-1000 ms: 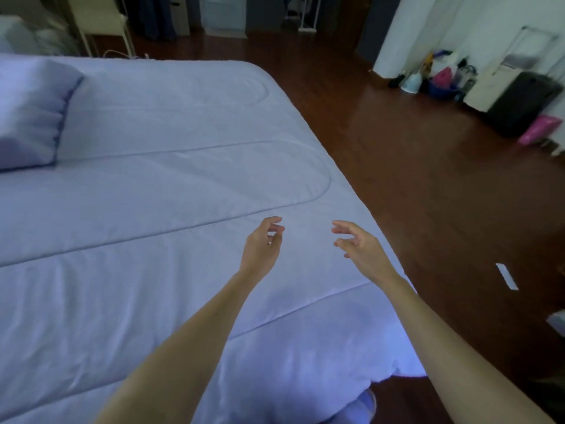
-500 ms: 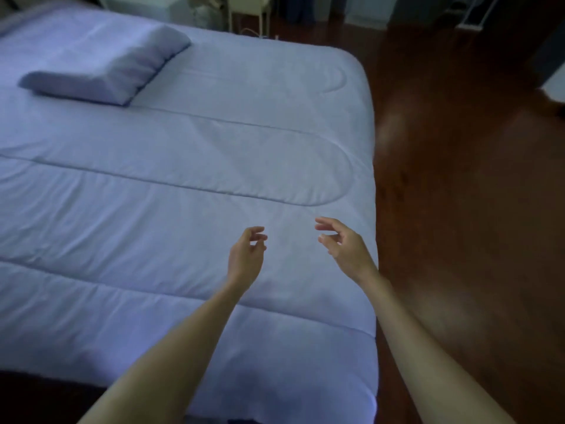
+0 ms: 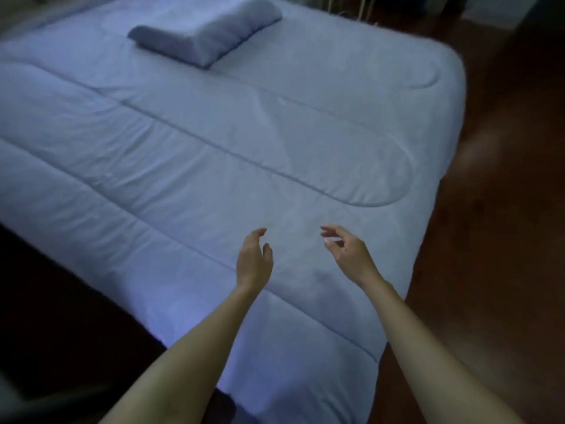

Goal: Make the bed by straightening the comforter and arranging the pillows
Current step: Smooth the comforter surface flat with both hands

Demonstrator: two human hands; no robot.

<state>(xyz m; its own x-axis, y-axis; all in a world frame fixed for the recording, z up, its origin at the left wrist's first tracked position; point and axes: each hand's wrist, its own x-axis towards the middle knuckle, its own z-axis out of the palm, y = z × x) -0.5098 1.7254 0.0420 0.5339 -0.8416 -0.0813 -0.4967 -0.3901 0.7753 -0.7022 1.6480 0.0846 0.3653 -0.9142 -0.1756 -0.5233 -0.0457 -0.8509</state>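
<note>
A pale blue quilted comforter [image 3: 189, 154] lies spread flat over the whole bed, with light wrinkles on its left half. One matching pillow [image 3: 208, 32] rests on top of it near the far end. My left hand [image 3: 253, 261] hovers just above the near corner of the comforter, fingers loosely curled and apart, holding nothing. My right hand [image 3: 348, 255] hangs beside it, a hand's width to the right, also empty with its fingers spread. Neither hand touches the fabric.
Dark red wooden floor [image 3: 504, 209] runs along the right side of the bed. A dark gap [image 3: 61, 301] lies left of the bed's near edge. Pale chair legs [image 3: 360, 7] stand beyond the far end.
The view has swung left, so the pillow and more of the bed's far end now show. Both hands stay in front of me, a little more open.
</note>
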